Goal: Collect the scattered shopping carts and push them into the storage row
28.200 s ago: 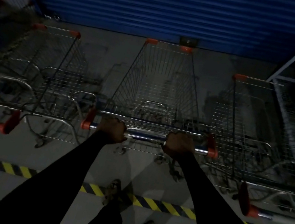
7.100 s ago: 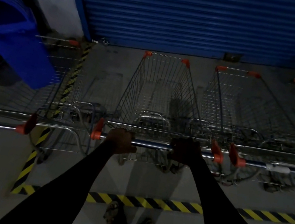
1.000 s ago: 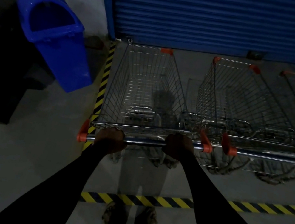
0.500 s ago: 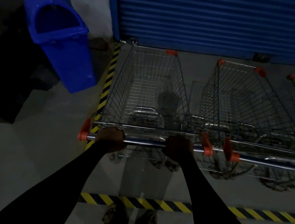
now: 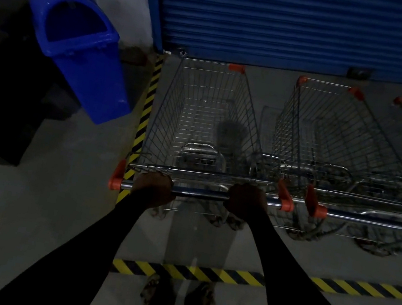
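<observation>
- Little has moved in the last second: the cart [image 5: 207,126] stays at the row's left end, nose near the shutter [image 5: 298,21].
- Left hand [image 5: 153,188] and right hand [image 5: 246,200] each curl tightly round its handle [image 5: 200,194].
- Second cart [image 5: 331,137] stands just beside it on the right; bin [image 5: 83,51] on the left.

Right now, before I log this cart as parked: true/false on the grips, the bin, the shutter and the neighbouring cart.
1. The left grip and right grip both curl round the handle bar of the shopping cart. True.
2. The blue bin stands to that cart's right. False: it is on the left, beyond the striped floor tape.
3. The roller shutter ahead is rolled up. False: it is down to the floor.
4. A second cart is parked alongside on the right. True.
</observation>
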Demonstrator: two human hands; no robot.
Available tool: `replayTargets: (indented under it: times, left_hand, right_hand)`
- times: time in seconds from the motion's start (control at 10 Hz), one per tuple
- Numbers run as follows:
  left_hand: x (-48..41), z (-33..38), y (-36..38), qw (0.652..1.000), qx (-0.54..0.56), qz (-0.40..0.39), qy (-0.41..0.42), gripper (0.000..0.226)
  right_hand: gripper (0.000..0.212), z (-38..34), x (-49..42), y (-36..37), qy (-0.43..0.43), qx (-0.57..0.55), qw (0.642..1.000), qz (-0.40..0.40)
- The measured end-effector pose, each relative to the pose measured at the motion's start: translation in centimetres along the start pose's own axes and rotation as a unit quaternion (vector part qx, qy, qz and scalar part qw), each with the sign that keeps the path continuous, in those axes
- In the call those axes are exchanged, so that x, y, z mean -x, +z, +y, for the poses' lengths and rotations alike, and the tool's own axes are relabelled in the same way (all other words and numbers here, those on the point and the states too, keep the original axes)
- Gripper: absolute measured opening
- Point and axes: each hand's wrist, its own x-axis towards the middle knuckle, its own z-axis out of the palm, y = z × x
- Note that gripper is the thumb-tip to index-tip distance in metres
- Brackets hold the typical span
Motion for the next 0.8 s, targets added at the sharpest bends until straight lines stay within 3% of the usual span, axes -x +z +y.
replayTargets:
  times: [0.3,0.5,0.7,0.8]
  left_hand:
    - [-0.1,-0.3,0.5,0.997,-0.001,0.067,0.039,0.036]
    - [-0.1,-0.5,0.8,0.999,0.015,0.034,0.034,0.035]
    - [-0.4,-1.0,0.3,0.994,0.088,0.009,0.061,0.067]
    - [-0.4,-0.9,0.8,0.978,0.188,0.076,0.051,0.095]
  right_hand:
    - [0.041,-0.4,0.6,-0.5,0.01,0.007,1.0,-0.001]
    - [0.042,-0.6,0.9,-1.5,0.02,-0.026,0.999,-0.029]
    - [0.05,0.1,0.9,-2.3,-0.027,-0.109,0.994,-0.01]
    - [0.071,0.3,0.7,-2.3,-0.016,-0.2,0.977,0.075]
